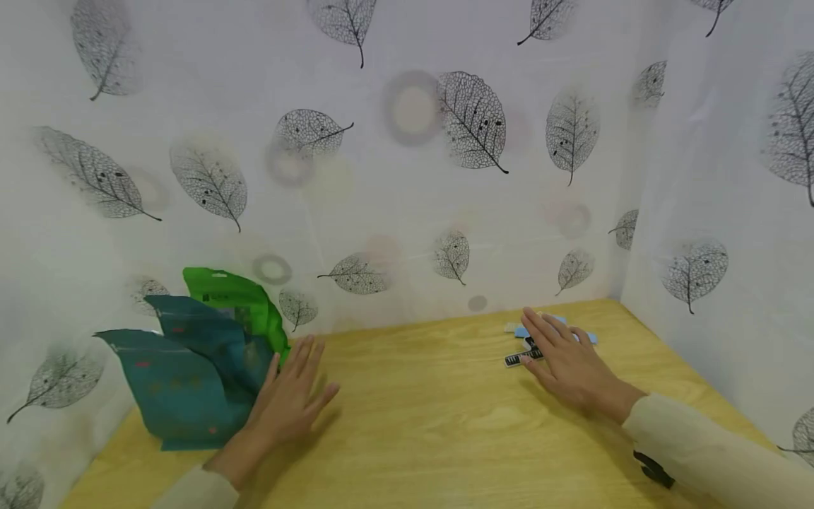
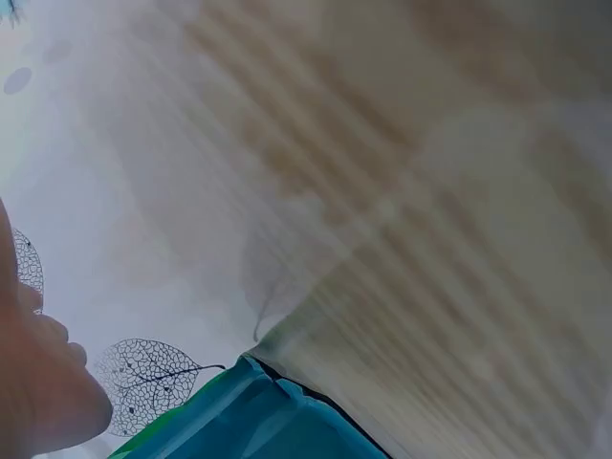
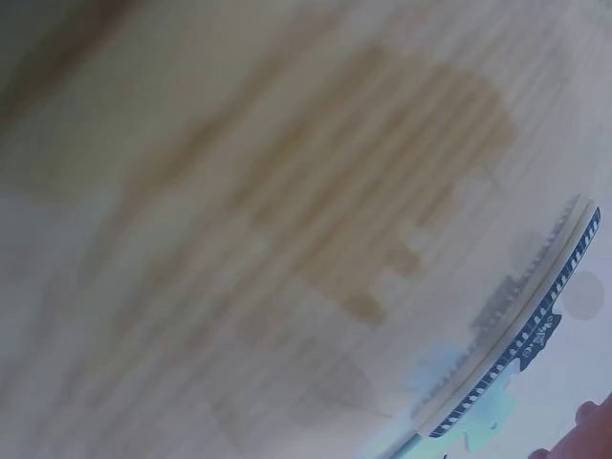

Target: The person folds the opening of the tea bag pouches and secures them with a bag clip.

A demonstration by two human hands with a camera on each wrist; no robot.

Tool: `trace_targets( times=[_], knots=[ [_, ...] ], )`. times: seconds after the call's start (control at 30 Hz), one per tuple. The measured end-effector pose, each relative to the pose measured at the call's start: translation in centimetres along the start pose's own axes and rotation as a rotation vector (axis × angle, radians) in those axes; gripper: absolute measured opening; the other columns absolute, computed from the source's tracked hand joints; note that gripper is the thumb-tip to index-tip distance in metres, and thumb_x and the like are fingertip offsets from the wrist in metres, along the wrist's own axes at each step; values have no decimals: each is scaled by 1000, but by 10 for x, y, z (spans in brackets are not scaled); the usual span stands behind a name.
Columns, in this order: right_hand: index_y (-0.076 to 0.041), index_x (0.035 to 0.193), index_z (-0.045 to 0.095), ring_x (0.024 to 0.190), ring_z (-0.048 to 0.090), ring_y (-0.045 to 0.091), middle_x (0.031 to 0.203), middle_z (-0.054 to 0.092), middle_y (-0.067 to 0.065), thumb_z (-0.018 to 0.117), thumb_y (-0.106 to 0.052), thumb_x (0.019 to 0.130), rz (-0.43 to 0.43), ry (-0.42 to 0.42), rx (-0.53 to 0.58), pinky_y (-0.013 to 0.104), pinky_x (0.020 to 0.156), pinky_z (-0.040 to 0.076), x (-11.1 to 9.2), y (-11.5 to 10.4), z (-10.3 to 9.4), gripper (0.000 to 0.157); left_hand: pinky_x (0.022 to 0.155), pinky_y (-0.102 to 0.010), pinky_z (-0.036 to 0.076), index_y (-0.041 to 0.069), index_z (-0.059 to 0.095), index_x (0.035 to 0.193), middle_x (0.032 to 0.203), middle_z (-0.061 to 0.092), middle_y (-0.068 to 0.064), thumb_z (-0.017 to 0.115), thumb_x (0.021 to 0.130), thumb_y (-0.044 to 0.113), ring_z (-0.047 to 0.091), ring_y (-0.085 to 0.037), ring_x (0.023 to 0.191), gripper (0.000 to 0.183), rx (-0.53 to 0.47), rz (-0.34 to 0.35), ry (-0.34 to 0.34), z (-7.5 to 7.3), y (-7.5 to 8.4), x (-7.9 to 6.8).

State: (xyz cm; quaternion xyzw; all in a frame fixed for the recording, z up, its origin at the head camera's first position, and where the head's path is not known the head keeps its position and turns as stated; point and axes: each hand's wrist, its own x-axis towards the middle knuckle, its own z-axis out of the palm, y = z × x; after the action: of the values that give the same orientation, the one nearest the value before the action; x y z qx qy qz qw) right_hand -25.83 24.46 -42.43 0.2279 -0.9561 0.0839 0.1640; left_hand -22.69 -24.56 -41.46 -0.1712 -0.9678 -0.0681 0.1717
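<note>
My left hand [image 1: 286, 396] has its fingers extended, beside two teal pouches [image 1: 184, 389] and a green pouch [image 1: 238, 300] that stand at the table's left. Whether it touches the nearer pouch cannot be told. My right hand [image 1: 569, 367] is held flat with fingers straight, over a few small flat pieces. One is a black-and-white strip with a piano-key pattern [image 1: 516, 359]; light blue pieces [image 1: 521, 331] lie behind it, partly hidden by the hand. In the right wrist view the piano-key strip [image 3: 526, 335] shows near the fingertips [image 3: 583, 435]. The left wrist view catches a teal pouch [image 2: 268, 426].
The wood-grain table [image 1: 420, 410] runs back to a white curtain [image 1: 394, 212] with a leaf print. That curtain also borders the table on the left and right. A black object [image 1: 653, 469] shows under the right sleeve.
</note>
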Motion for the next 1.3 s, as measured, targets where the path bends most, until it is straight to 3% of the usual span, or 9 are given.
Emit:
trace_targets(
  times=[0.2, 0.33, 0.57, 0.83, 1.0, 1.1, 1.2, 1.3],
  knots=[
    [-13, 160, 22, 141, 33, 37, 161, 30, 12, 46, -44, 105, -1, 54, 11, 64, 102, 29, 1, -2, 1, 68, 117, -65, 14, 11, 24, 159, 166, 18, -12, 54, 99, 50, 19, -32, 153, 78, -16, 20, 32, -7, 0, -7],
    [-10, 157, 28, 139, 35, 39, 157, 35, 15, 47, -43, 105, 10, 62, 32, 66, 100, 30, 1, -5, 0, 65, 118, -60, 17, 11, 26, 159, 166, 19, -12, 58, 98, 47, 20, -32, 153, 77, -19, 42, 107, -12, -1, -15],
    [-9, 158, 25, 140, 34, 39, 161, 29, 13, 46, -42, 105, 21, 51, 69, 65, 100, 30, 3, -8, 0, 65, 126, -36, 1, 10, 24, 159, 167, 15, -9, 65, 95, 36, 10, -22, 155, 80, -27, 115, 207, -21, -6, -29],
    [-7, 157, 28, 139, 32, 38, 160, 29, 16, 45, -42, 106, 27, 35, 83, 64, 99, 29, 5, -11, 1, 64, 124, -27, -4, 12, 24, 159, 167, 17, -9, 69, 92, 31, 9, -22, 156, 83, -55, 140, 226, -27, -16, -47],
    [-6, 157, 28, 138, 32, 39, 158, 30, 16, 45, -42, 106, 25, 29, 82, 64, 98, 30, 8, -14, 1, 65, 121, -19, -3, 12, 26, 159, 166, 21, -9, 73, 90, 27, 20, -31, 153, 85, -86, 127, 243, -32, -22, -55],
    [-6, 156, 30, 138, 32, 39, 157, 31, 16, 48, -41, 105, 12, 37, 90, 63, 97, 30, 10, -15, 2, 64, 118, -13, 0, 10, 29, 157, 164, 26, -11, 74, 89, 23, 28, -37, 148, 83, -112, 115, 255, -34, -25, -58],
    [-6, 153, 35, 136, 34, 39, 154, 35, 17, 52, -39, 104, -5, 58, 96, 63, 97, 30, 11, -17, 2, 61, 119, -22, 16, 9, 34, 155, 159, 35, -14, 75, 88, 19, 35, -38, 141, 80, -134, 117, 271, -37, -27, -60],
    [-6, 148, 42, 133, 37, 39, 148, 41, 18, 55, -37, 102, -24, 90, 94, 61, 96, 31, 12, -18, 2, 57, 109, -23, 26, 6, 42, 150, 148, 46, -16, 76, 87, 14, 43, -36, 132, 72, -168, 132, 315, -39, -28, -61]
  ],
)
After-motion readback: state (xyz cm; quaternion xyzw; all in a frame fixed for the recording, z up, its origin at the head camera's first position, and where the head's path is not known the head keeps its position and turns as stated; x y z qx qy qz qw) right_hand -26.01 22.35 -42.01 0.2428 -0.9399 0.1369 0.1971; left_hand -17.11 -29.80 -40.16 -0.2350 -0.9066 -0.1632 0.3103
